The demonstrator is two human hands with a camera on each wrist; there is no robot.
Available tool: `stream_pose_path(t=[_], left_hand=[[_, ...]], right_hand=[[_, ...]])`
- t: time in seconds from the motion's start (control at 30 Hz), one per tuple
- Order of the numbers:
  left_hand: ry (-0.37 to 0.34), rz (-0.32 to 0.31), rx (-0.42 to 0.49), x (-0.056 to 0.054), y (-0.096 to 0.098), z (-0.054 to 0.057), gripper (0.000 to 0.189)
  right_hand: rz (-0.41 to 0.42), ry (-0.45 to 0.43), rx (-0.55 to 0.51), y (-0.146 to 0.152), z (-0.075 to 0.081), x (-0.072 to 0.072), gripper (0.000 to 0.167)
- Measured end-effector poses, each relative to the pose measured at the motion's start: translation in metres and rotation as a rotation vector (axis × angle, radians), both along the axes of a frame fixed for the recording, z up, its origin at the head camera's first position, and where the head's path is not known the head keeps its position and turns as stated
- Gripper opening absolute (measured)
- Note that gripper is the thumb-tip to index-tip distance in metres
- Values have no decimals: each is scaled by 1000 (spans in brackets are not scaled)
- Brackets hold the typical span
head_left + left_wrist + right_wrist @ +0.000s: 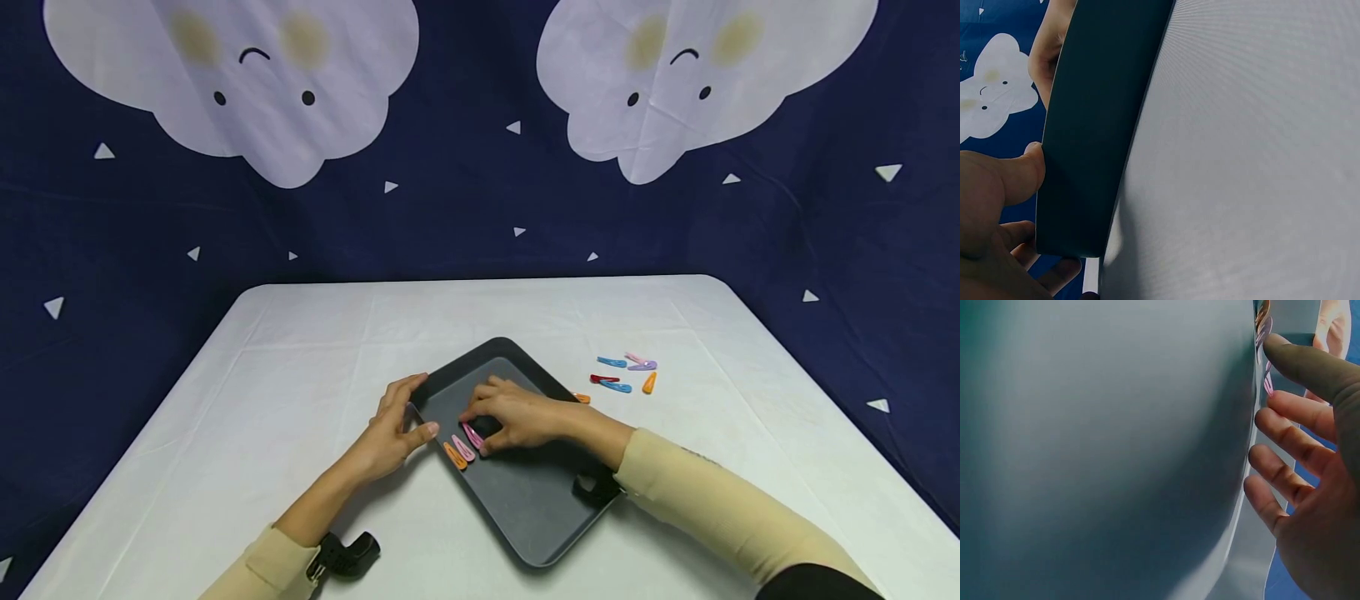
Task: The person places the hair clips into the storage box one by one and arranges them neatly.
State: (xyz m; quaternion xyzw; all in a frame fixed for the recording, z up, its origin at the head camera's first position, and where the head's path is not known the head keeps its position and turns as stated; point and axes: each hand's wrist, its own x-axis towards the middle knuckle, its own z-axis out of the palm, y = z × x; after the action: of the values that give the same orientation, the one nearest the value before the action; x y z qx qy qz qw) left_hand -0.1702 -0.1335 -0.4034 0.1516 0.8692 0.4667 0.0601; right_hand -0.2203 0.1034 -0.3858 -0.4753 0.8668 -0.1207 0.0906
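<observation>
1. Pinching a pink hair clip (472,436) between thumb and forefinger, the right hand (521,417) reaches into a dark gray tray (525,517).
2. That clip is inside the tray, near its left edge; whether it touches the bottom cannot be told. Just beside it lie a lighter pink clip (462,448) and an orange clip (454,456).
3. The left hand (393,433) holds the tray's left corner between thumb and fingers.
4. On the white table (225,467), right of the tray, lie loose colored clips (615,387).
</observation>
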Motion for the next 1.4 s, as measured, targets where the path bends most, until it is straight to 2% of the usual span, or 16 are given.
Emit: stream_pose_path(t=[1.4], left_hand=[[-4,5,-3,1,0,0,72]], right_hand=[[-6,-23,9,-1,-3,0,54]])
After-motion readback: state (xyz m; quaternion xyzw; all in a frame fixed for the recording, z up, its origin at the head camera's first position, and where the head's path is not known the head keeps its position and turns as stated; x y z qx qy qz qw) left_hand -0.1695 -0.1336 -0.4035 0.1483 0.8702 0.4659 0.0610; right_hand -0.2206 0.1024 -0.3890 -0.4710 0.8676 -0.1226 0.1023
